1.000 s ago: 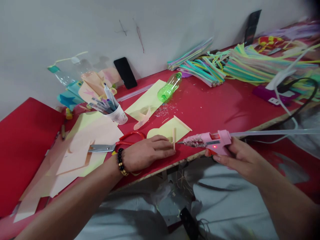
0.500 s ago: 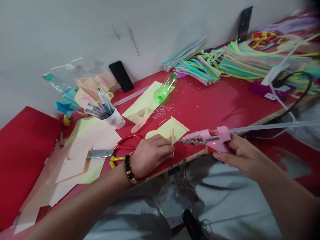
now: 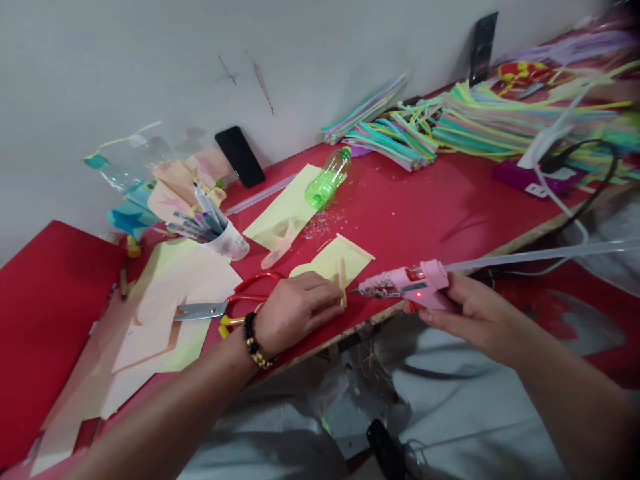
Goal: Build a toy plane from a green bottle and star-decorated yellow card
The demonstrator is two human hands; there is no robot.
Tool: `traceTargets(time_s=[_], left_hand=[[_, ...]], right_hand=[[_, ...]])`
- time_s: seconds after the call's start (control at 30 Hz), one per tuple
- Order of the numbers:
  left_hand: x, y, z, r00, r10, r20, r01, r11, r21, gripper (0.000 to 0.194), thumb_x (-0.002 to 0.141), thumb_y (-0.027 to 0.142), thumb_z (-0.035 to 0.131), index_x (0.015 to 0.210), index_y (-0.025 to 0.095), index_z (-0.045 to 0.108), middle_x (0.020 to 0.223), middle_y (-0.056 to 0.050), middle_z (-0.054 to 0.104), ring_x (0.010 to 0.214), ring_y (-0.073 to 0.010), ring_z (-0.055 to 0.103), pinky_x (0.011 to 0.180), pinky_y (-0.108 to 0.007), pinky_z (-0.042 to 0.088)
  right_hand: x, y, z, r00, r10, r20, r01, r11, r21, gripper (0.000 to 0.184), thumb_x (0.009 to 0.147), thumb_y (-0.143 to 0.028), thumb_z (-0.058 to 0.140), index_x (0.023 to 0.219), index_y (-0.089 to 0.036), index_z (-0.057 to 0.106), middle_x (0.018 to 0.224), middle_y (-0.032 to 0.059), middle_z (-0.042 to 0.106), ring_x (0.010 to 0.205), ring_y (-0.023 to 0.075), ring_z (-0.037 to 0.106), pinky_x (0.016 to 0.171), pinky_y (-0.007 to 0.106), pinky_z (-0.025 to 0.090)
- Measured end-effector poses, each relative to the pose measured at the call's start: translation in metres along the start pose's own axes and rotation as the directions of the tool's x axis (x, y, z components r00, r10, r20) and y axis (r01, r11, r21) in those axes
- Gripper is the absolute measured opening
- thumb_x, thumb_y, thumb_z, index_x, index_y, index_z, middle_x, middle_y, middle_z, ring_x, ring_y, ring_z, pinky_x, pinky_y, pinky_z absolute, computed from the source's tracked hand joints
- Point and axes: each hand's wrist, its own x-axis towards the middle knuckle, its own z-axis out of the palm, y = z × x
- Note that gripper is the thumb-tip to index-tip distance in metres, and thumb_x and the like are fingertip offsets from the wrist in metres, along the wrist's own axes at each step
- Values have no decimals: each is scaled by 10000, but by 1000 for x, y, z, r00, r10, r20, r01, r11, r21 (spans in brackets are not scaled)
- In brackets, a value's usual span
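My left hand (image 3: 297, 310) is half curled, fingertips against a pale craft stick (image 3: 343, 283) lying on a yellow paper cut-out (image 3: 330, 267) on the red surface (image 3: 400, 213); the stick sits at the fingertips' right, long axis pointing away from me, and I can't tell if it's really pinched. My right hand (image 3: 475, 317) is wrapped round a pink hot glue gun (image 3: 423, 283), its nozzle just right of the stick, though the left hand is nearer. Against the earlier frame, both hands sit about where they were, with red-handled scissors (image 3: 250, 297) by my left wrist; mainly the view has shifted.
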Motion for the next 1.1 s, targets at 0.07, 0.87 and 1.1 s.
traceTargets(time_s=[0.07,0.87,1.1], left_hand=[[-1,-1,1,1000,1,-13,-1,1000,-6,195,963,293,514,1035,189,663,956,-53,693,899,-159,610,826,-287,489],[-2,-2,4,999,-7,-45,7,1000,-12,182,945,299,552,1039,196,668,962,-48,697,905,-157,612,810,-290,492],[-2,-2,4,999,-1,-43,1,1000,1,173,942,286,557,1048,201,665,953,-38,697,897,-154,610,799,-288,497]], right_hand=[[0,-1,1,998,-16,54,19,999,-49,268,846,-364,609,1044,-184,638,949,54,704,850,228,647,761,325,516],[2,-12,11,995,-64,73,78,974,-212,139,869,-309,551,942,-194,582,800,17,614,714,168,552,638,274,436],[6,-16,13,997,-76,23,79,966,-247,98,856,-282,554,805,-206,519,733,6,563,653,149,503,596,268,403]])
